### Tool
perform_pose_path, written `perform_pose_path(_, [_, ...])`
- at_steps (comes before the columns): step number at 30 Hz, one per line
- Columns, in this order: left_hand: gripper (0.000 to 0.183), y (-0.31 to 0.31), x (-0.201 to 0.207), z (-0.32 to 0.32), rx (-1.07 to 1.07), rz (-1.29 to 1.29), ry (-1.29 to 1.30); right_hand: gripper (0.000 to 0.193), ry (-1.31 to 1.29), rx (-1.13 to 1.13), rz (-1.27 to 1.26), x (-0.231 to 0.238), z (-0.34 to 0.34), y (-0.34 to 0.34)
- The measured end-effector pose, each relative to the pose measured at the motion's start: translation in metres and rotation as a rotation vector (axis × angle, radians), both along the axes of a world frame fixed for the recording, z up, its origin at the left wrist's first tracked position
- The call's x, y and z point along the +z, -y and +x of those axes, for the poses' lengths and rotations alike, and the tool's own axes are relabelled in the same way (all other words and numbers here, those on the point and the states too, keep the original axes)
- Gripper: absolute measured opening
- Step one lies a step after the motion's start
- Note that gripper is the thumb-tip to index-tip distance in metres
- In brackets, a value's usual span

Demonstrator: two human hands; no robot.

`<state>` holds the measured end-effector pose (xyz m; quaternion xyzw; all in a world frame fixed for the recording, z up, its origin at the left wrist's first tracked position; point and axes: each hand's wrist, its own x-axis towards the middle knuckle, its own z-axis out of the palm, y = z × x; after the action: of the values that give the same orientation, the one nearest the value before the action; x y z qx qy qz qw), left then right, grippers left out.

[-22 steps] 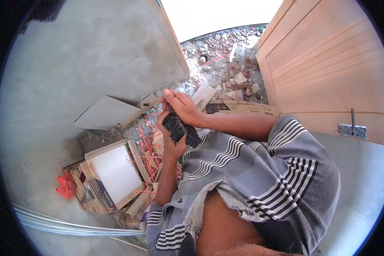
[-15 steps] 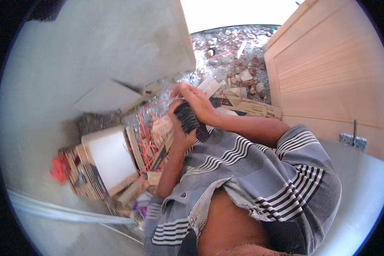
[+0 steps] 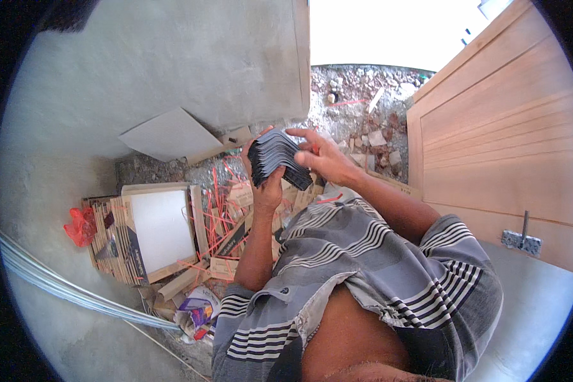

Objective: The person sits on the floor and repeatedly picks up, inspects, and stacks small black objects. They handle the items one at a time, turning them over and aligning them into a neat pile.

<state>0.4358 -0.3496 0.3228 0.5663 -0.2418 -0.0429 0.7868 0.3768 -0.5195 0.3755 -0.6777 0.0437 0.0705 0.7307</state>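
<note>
My left hand (image 3: pixel 268 191) is wrapped round a stack of thin, nested black-grey wavy pieces (image 3: pixel 277 156), held up in front of my chest. The thumb presses on the near side of the stack, and fingertips show at its far left edge. My right hand (image 3: pixel 328 162) is just to the right of the stack, its index finger stretched out and its thumb apart and close to the stack's edge. A small bit of red shows by the right fingers; I cannot make out what it is. A short red strap piece (image 3: pixel 330 198) lies against my striped shirt.
At left, a row of boxed tiles (image 3: pixel 118 239) stands beside a red plastic bag (image 3: pixel 80 227). Torn cardboard (image 3: pixel 226 267) and red straps litter the floor. A loose tile (image 3: pixel 170 135) leans near the wall. Pale cables (image 3: pixel 76 283) cross lower left; a wooden door (image 3: pixel 503 127) stands right.
My right hand has moved off the stack to its right, and its fingers have spread. The left hand still grips the stack, now turned to show its wavy edges.
</note>
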Motion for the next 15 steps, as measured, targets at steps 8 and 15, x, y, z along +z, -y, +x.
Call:
perform_pose_path(8, [0.081,0.044,0.089,0.086,0.131,0.169,0.622,0.084,0.258,-0.068,-0.036,0.060,0.065,0.036])
perform_pose_path(15, [0.077,0.083,0.193,0.170,0.152,-0.050,0.954,0.081,0.548,-0.127,-0.173,0.165,0.137,0.069])
